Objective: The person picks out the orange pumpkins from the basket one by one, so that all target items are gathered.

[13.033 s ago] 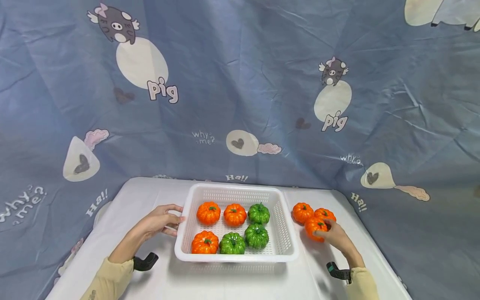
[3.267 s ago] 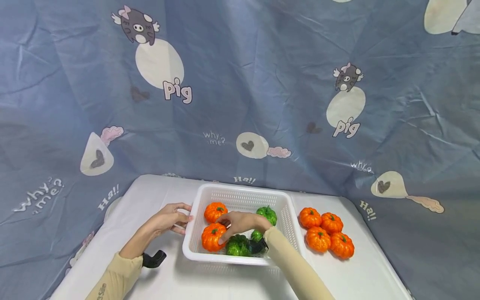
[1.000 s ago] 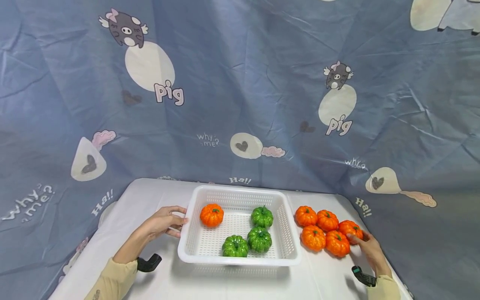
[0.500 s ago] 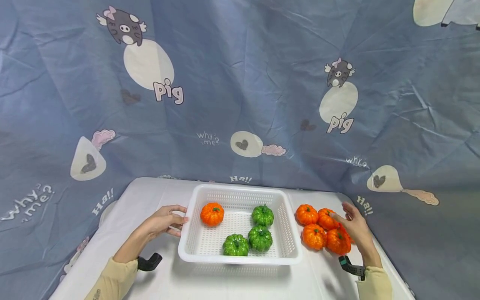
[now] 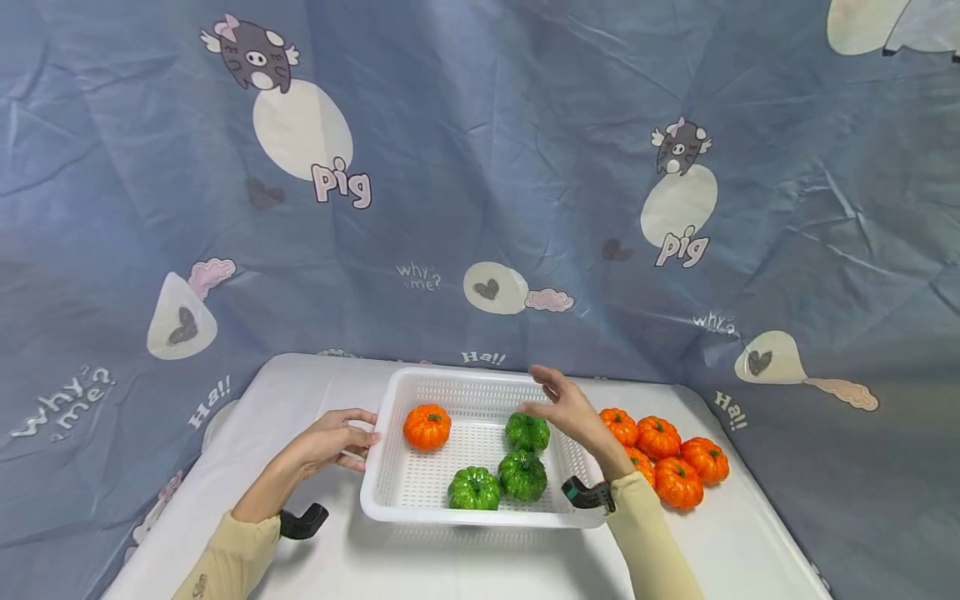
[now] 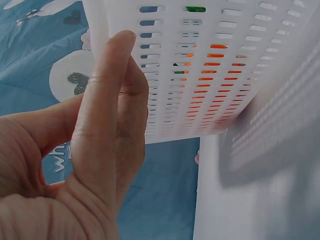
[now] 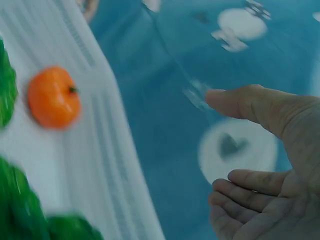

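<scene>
A white slotted basket (image 5: 480, 518) holds one orange pumpkin (image 5: 427, 427) at its left and three green pumpkins, one of them a front green pumpkin (image 5: 473, 488). My left hand (image 5: 330, 442) rests at the basket's left side, fingers fairly straight; in the left wrist view the thumb (image 6: 107, 95) lies along the outer wall with its tip at the rim. My right hand (image 5: 566, 410) hovers over the basket's right part with nothing in it, thumb and fingers spread apart. It partly covers the far green pumpkin (image 5: 527, 433).
To the right of the basket, several orange pumpkins (image 5: 678, 483) stand grouped on the white table (image 5: 442, 575); my right forearm hides part of the group. A blue printed cloth (image 5: 480, 208) hangs behind the table and along its sides.
Two orange pumpkins have gone from the basket to the right-hand group since the oldest frame. My right hand has let go of the rightmost one and swung left over the basket. The left hand stays.
</scene>
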